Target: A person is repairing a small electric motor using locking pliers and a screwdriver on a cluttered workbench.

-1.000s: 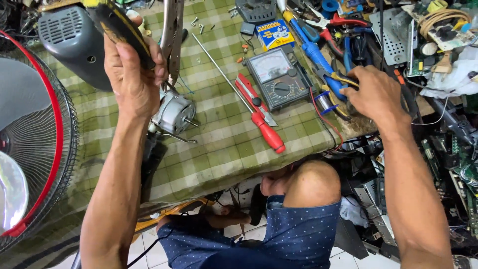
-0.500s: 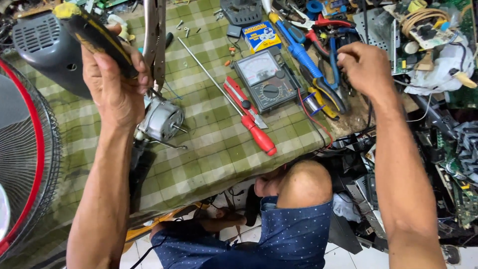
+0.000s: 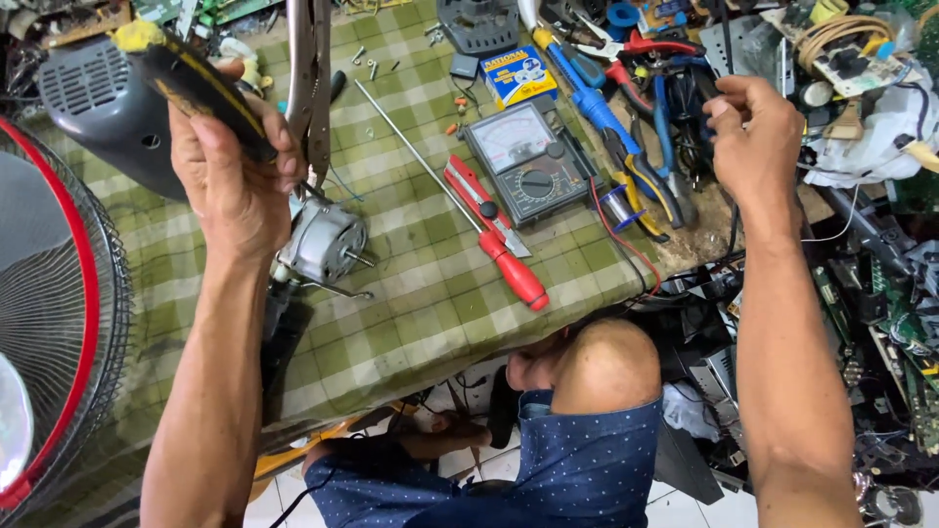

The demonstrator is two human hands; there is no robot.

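My left hand (image 3: 235, 181) is raised over the table's left side. It grips a thick black tool handle with a yellow end (image 3: 191, 78). Just below it a small grey fan motor (image 3: 323, 240) with a bare shaft lies on the green checked cloth (image 3: 411, 293). Steel locking pliers (image 3: 311, 88) stand right behind my fingers. My right hand (image 3: 758, 137) hovers over the tool pile at the right edge, fingers pinched on a thin black cable (image 3: 732, 230) that drops past the table edge.
A red-handled screwdriver (image 3: 504, 254), an analogue multimeter (image 3: 523, 161), blue-handled pliers (image 3: 602, 112) and a small yellow-and-blue box (image 3: 518, 76) lie mid-table. A red-rimmed fan guard (image 3: 83, 313) and grey fan housing (image 3: 98, 108) are at the left. Circuit boards and wires clutter the right. My knee (image 3: 606, 367) is below the edge.
My right hand has lifted off the table edge by the pliers and moved up and right, pinching the black cable. My left hand keeps the handle above the motor.
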